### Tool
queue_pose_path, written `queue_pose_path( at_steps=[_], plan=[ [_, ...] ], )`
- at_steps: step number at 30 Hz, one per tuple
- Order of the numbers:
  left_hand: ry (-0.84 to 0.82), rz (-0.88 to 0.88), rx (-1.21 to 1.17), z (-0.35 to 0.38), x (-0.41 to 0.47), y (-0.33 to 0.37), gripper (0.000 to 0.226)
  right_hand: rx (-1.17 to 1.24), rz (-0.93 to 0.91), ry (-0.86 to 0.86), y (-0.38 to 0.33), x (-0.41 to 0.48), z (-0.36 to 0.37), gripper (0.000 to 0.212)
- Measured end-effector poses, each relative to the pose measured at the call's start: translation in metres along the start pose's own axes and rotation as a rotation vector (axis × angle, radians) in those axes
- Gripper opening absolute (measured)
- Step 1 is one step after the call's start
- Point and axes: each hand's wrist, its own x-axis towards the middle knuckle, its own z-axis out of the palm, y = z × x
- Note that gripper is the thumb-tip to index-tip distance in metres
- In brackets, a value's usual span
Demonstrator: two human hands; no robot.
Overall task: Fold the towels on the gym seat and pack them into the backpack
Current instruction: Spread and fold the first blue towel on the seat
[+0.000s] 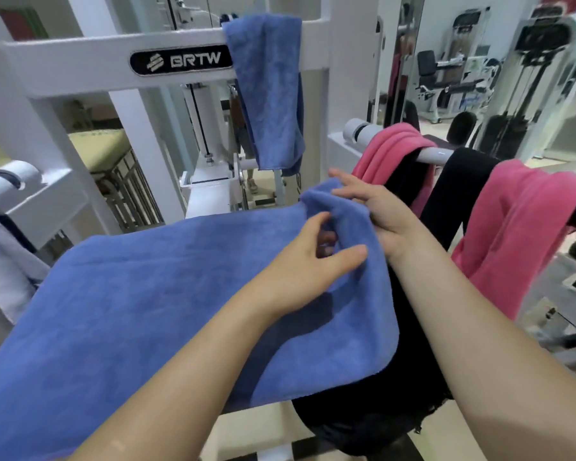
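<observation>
Nearest the camera, a black mass (pixel 363 417) is seen below the right forearm; it may be the backpack, but no opening, zip or strap can be made out, so this cannot be confirmed. Above it, the spread blue towel (pixel 147 294) is laid flat over what is taken to be the gym seat, which is wholly covered and not itself seen. At the towel's far right corner a raised fold is pinched by the left hand (pixel 306 267), fingers curled into the cloth with the thumb stretched beneath. The right hand (pixel 379 214) is laid against the far side of the same fold; its thumb is hidden, so it cannot be told whether the cloth is clamped or merely touched. If the corner is drawn across with only this small pinch, the fold is likely to be made skewed, and the near right edge, which overhangs, could be dragged off the seat. Just beyond, two pink towels (pixel 529 234) and a black cloth (pixel 456 191) are draped on a bar (pixel 429 154), close enough to be knocked by the right elbow. A pale cloth (pixel 4 261) is cut off at the left edge. Farthest, a hanging blue towel (pixel 266 94) is slung over the white frame (pixel 80 61).
</observation>
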Motion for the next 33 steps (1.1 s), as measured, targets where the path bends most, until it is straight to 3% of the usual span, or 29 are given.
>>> queue_pose_path(
  at_steps=[2, 5, 8, 11, 13, 16, 20, 22, 23, 24, 26, 27, 29, 31, 32, 33],
  plan=[
    [0.19, -0.006, -0.181, 0.0, 0.004, 0.003, 0.053, -0.114, 0.034, -0.114, -0.002, 0.003, 0.031, 0.045],
    [0.441, -0.075, -0.456, -0.02, 0.001, -0.001, 0.019, -0.269, 0.098, -0.261, 0.001, 0.004, 0.076, 0.042],
    [0.622, -0.212, -0.644, -0.055, -0.019, -0.015, 0.033, -0.619, 0.008, -0.272, 0.012, 0.02, 0.101, 0.055],
    [0.838, -0.319, -0.602, -0.099, -0.049, -0.034, 0.026, -1.24, -0.216, -0.247, 0.023, 0.039, 0.104, 0.062],
    [0.865, -0.377, -0.49, -0.126, -0.068, -0.045, 0.026, -1.549, -0.228, -0.304, 0.033, 0.052, 0.1, 0.065],
    [0.91, -0.431, -0.253, -0.157, -0.087, -0.058, 0.05, -1.643, -0.24, -0.267, 0.045, 0.068, 0.1, 0.06],
    [0.861, -0.416, 0.126, -0.185, -0.112, -0.069, 0.066, -1.577, -0.299, -0.207, 0.056, 0.082, 0.109, 0.038],
    [0.875, -0.454, 0.605, -0.19, -0.121, -0.066, 0.064, -1.541, -0.235, -0.296, 0.054, 0.086, 0.112, 0.047],
    [0.9, -0.39, 0.778, -0.186, -0.123, -0.06, 0.06, -1.572, -0.151, -0.4, 0.049, 0.086, 0.114, 0.057],
    [0.884, -0.288, 0.827, -0.177, -0.123, -0.052, 0.052, -1.637, -0.042, -0.508, 0.042, 0.087, 0.115, 0.069],
    [0.618, -0.094, 0.704, -0.139, -0.122, -0.028, 0.029, -1.824, 0.131, -0.643, 0.027, 0.093, 0.113, 0.083],
    [0.425, -0.076, 0.677, -0.116, -0.12, -0.018, 0.017, -1.9, 0.152, -0.631, 0.022, 0.097, 0.111, 0.077],
    [0.212, -0.073, 0.9, -0.072, -0.113, -0.016, 0.038, -1.844, 0.067, -0.529, 0.023, 0.107, 0.103, 0.044],
    [0.307, 0.006, 1.17, -0.047, -0.102, -0.021, 0.044, -1.582, -0.01, -0.469, 0.03, 0.11, 0.094, 0.009],
    [0.333, 0.028, 1.209, -0.041, -0.097, -0.02, 0.037, -1.488, -0.034, -0.456, 0.034, 0.109, 0.091, 0.005],
    [0.322, 0.04, 1.23, -0.038, -0.092, -0.019, 0.032, -1.439, -0.046, -0.417, 0.037, 0.108, 0.088, 0.015]
  ],
)
